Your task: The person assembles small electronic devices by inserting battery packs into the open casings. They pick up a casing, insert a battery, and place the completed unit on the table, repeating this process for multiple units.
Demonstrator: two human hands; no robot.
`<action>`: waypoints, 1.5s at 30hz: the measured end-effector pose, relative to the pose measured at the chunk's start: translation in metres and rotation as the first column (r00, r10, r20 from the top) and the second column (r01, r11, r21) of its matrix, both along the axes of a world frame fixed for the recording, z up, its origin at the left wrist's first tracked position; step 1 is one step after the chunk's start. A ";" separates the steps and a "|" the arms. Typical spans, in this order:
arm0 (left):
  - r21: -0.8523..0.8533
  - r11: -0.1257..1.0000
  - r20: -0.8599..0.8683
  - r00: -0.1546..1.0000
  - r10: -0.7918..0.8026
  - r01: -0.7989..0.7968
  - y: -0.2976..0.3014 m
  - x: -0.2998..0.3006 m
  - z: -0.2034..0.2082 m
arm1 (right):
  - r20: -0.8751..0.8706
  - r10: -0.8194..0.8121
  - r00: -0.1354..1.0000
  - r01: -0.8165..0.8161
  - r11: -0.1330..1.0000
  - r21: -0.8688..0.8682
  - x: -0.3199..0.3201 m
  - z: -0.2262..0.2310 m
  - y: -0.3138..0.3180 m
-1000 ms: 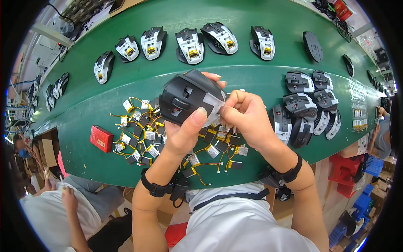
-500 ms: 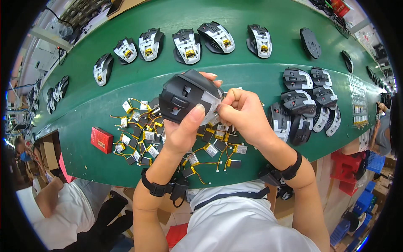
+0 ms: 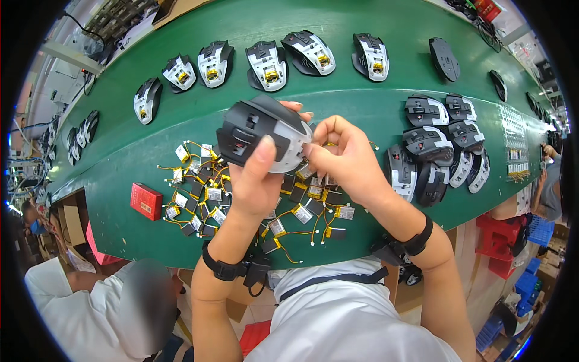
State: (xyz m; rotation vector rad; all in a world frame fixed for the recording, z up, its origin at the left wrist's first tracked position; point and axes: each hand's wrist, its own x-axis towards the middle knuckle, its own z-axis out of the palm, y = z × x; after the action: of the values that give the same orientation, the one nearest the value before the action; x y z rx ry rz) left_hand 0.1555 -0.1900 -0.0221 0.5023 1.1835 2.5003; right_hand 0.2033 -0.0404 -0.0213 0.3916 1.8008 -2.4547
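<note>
My left hand [image 3: 254, 188] is wrapped round a black and grey computer mouse [image 3: 248, 131], thumb on top and fingertips showing past its far side. It is raised above the table and tilted. At its light grey rear end, the thumb and bent index finger of my right hand [image 3: 345, 161] are pinched together, touching the edge. Whatever sits between those fingertips is hidden or too small to make out. Beneath both hands lies a pile of small battery packs [image 3: 214, 194] with yellow tape and thin wired connectors, partly covered by the hands and mouse.
A red box [image 3: 146, 201] stands left of the batteries. Stacked mice [image 3: 428, 145] sit at the right, beside a clear tray [image 3: 514, 142]. Opened mice with yellow-wrapped parts, such as one mouse [image 3: 266, 65], line the far green table [image 3: 338, 102]. A person in white [image 3: 90, 308] sits at lower left.
The mouse and my left hand have shifted slightly left and turned, showing more of the grey rear. My right hand followed a little leftward, still pinching. The person at lower left has leaned forward.
</note>
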 end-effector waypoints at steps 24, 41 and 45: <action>-0.154 0.988 -0.032 0.999 -0.022 0.017 -0.003 0.000 0.006 | 0.046 0.205 0.978 -0.203 0.978 -0.048 -0.004 0.000 0.008; 0.196 0.974 0.374 0.909 -0.182 0.114 -0.004 -0.007 -0.002 | -0.172 0.067 0.983 -0.115 0.952 -0.285 0.003 0.009 0.016; 0.143 0.987 0.454 0.881 -0.136 0.078 -0.001 -0.006 0.001 | -0.356 0.026 0.934 0.062 0.971 0.232 0.008 0.006 -0.009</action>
State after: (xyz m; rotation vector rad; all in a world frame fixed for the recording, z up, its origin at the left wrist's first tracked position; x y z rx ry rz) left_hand 0.1492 -0.1914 -0.0212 -0.0144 0.7981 2.4128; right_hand 0.2110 -0.0491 -0.0157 -0.0354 2.2545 -2.4501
